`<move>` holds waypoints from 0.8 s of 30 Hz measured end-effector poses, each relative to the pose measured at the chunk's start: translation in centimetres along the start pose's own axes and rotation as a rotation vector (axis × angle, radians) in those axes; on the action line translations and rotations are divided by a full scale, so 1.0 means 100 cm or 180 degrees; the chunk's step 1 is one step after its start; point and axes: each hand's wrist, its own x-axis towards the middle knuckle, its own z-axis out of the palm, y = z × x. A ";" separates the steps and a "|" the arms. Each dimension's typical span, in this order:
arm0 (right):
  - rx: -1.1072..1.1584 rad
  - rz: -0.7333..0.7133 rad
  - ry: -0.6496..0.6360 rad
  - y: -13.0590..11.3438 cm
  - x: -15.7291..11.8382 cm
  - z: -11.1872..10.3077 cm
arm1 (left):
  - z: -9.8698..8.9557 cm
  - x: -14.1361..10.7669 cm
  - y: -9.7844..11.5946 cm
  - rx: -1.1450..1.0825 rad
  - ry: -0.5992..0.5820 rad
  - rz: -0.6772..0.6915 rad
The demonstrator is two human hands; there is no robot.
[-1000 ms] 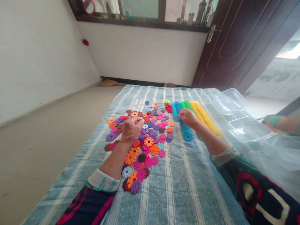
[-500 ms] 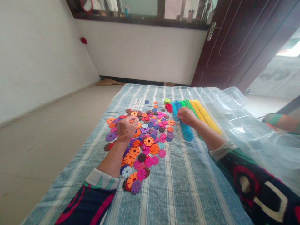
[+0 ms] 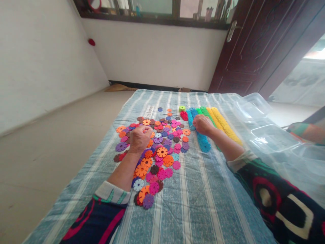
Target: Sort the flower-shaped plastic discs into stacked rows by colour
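Observation:
Many notched plastic discs [image 3: 161, 152] in orange, pink, purple, brown and blue lie loosely piled on the striped cloth. Over the left part of that pile is my left hand [image 3: 141, 138], its fingers pinched together; whatever they hold is hidden. My right hand [image 3: 203, 124] is closed at the rows of stacked discs, and its fingertips meet near a light-blue row [image 3: 190, 119]. Beside it lie a longer blue row [image 3: 203, 144], green rows [image 3: 207, 114] and yellow rows [image 3: 225, 128]. Short red [image 3: 184, 116] and lime stacks [image 3: 182, 108] sit left of the rows.
Clear plastic containers [image 3: 274, 137] stand along the right side of the striped cloth [image 3: 182, 210]. A few separate discs [image 3: 160, 109] lie near its far end. Beyond are a white wall, a window ledge and a dark red door [image 3: 256, 44].
The view has shifted slightly. Both hands keep nearly the same places and stay closed; the discs and rows show no clear change.

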 end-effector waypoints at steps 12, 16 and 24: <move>-0.0008 -0.0056 0.0066 0.003 0.000 0.005 | 0.003 0.000 -0.004 -0.0003 0.0042 0.0098; 0.0153 -0.0157 0.0155 0.005 0.000 0.009 | 0.003 -0.001 -0.004 0.0016 0.0042 0.0125; 0.0225 -0.0344 0.0154 0.001 -0.001 0.015 | 0.002 -0.003 -0.002 0.0091 0.0027 0.0161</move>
